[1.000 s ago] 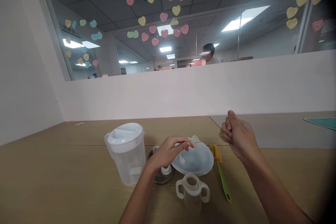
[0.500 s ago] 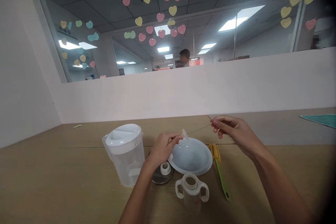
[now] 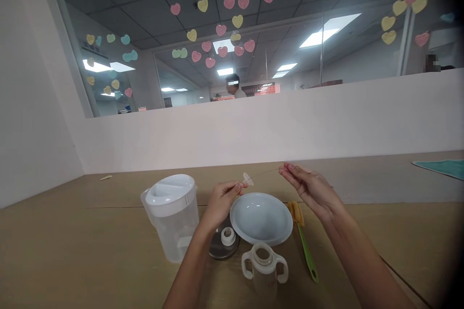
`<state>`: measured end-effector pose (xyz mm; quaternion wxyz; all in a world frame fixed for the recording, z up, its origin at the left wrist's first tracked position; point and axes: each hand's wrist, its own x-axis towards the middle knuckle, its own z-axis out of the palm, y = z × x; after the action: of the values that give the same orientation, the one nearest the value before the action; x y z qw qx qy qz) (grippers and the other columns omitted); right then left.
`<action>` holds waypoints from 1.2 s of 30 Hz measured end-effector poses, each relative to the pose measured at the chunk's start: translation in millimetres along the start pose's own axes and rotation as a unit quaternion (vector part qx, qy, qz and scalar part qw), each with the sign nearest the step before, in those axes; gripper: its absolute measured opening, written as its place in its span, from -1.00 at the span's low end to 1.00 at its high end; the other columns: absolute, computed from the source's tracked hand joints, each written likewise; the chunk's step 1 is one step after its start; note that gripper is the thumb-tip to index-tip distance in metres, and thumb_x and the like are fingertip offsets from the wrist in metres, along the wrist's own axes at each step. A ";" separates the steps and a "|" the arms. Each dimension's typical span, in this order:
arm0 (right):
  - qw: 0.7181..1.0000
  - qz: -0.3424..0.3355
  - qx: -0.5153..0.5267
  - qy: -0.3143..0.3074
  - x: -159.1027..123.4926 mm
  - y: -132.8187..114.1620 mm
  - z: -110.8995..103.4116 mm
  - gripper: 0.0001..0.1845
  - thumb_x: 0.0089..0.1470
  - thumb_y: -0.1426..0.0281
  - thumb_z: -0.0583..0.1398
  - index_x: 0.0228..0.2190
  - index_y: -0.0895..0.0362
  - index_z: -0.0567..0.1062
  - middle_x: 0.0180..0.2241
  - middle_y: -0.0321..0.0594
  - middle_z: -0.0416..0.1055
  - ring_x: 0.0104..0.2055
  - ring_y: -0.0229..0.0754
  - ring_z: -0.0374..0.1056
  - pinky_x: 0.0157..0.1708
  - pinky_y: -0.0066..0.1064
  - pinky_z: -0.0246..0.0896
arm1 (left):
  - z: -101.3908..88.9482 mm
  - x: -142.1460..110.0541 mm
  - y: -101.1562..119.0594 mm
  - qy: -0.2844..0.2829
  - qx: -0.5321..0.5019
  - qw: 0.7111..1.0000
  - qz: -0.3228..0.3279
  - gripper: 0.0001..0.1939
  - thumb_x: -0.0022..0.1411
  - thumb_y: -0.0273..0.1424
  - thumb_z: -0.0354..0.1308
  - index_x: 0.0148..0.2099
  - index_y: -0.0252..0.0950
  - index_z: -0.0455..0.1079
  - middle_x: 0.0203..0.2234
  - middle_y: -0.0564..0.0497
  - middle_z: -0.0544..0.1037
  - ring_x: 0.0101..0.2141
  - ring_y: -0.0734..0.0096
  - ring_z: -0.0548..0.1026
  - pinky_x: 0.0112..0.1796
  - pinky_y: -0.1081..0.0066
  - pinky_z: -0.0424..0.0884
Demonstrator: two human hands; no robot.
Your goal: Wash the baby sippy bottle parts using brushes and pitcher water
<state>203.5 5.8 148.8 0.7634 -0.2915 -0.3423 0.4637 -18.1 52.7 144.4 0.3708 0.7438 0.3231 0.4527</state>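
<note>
My left hand (image 3: 224,203) pinches a small clear silicone nipple (image 3: 248,179) above the back left of a white bowl (image 3: 261,219). A thin wire (image 3: 266,172) runs from the nipple to my right hand (image 3: 308,187), whose fingertips are closed on it. The wire bends slightly upward between the hands. Whether it passes right through the nipple is too small to tell. Below the hands stands a clear baby bottle (image 3: 264,270) with two handles and an uncovered top. A white bottle ring (image 3: 228,236) rests on a dark round lid (image 3: 223,250), partly behind my left arm.
A lidded white pitcher (image 3: 173,222) stands left of my left arm. Right of the bowl lies a green-handled brush (image 3: 308,256) with a yellow sponge head. A teal cloth (image 3: 444,168) lies at the far right. Behind the table rises a white wall (image 3: 253,135) below a window.
My right hand has shifted slightly left, nearer my left hand, and the wire between them now bows. The nipple has moved a little left and up. Behind the glass, a person has moved left.
</note>
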 end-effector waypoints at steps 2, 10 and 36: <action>1.000 0.016 0.020 0.002 0.6 0.1 -0.9 -0.85 -0.22 0.47 0.36 -0.48 0.20 0.54 -0.37 -0.21 0.49 -0.24 -0.24 0.45 -0.12 -0.58 0.38 | -1.8 -1.4 3.1 -0.020 -0.043 0.999 -0.010 -0.66 0.15 -0.17 0.07 -0.46 -0.34 0.43 -0.33 -0.05 0.56 -0.19 0.28 0.43 -0.20 0.45 0.25; 0.996 0.065 0.053 0.003 -0.9 -9.5 -2.5 -0.88 -0.16 0.58 0.29 -0.48 0.19 0.51 -0.40 -0.22 0.48 -0.34 -0.29 0.47 -0.24 -0.65 0.43 | -6.1 -5.1 9.2 -0.077 -0.160 0.984 -0.028 -0.67 0.12 -0.22 0.16 -0.55 -0.36 0.34 -0.35 -0.08 0.53 -0.14 0.28 0.40 -0.11 0.42 0.20; 0.965 -0.092 -0.244 -0.007 -11.4 -15.4 -0.1 -0.60 -0.19 0.15 0.33 -0.34 0.18 0.56 -0.37 -0.16 0.47 -0.31 -0.20 0.39 -0.28 -0.33 0.45 | 21.0 -6.5 -8.1 -0.173 0.070 0.982 0.023 -0.69 0.22 -0.25 -0.05 -0.35 -0.31 0.45 -0.21 -0.03 0.54 -0.16 0.32 0.42 -0.18 0.43 0.25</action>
<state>207.6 -10.7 157.6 0.7059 -0.4330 -0.4761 0.2959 -2.6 46.1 128.2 0.3578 0.8422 0.2673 0.3021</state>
